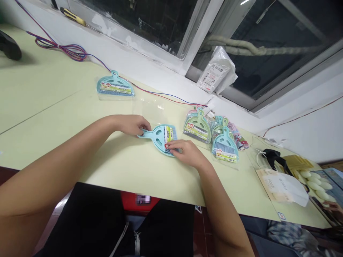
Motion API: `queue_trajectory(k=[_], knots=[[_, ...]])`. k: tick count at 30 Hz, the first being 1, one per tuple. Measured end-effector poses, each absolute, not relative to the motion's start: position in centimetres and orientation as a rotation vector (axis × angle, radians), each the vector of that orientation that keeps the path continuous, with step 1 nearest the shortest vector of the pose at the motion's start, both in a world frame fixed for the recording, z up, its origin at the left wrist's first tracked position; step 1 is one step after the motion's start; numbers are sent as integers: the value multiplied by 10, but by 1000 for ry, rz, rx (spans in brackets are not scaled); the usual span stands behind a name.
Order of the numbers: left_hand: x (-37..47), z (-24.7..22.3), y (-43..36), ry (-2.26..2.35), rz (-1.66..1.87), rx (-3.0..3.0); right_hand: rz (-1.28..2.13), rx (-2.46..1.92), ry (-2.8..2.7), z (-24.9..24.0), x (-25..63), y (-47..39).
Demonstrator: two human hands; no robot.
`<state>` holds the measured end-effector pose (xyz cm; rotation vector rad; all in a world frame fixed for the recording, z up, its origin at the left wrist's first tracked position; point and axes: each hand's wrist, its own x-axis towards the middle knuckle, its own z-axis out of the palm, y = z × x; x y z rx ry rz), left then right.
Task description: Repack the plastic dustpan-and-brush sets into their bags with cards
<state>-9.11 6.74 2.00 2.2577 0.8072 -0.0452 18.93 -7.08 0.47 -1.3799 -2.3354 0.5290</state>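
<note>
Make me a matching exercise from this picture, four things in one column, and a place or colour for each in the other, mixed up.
Things:
1. left hand
2. right hand
3. screwdriver
4. coiled cable

Places and colours:
A. red and blue
B. touching the label
C. yellow and black
D. at the dustpan handle

Pairs: 1-D, 2-B, 3-C, 4-A

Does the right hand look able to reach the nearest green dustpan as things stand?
Probably yes: nothing visible stands between the right hand and the green dustpan, though this hand touches the held blue dustpan.
</note>
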Motion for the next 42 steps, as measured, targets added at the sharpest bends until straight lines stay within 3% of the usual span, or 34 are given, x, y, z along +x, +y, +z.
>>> queue_trajectory(k=[7,11,15,22,42], knots=[[-91,15,69,774,77,2330,523,-1371,-2337,6,189,-72],[-80,13,57,789,430,2524,510,-1358,-2349,5,190,-71],[-60,-1,42,478,644,2685,521,-1347,-2352,5,191,-71],[-48,-21,36,361,510,2820,543,-1325,-2337,7,189,-72],[-47,-20,35,363,466,2778,612,-1387,-2195,11,188,-74]])
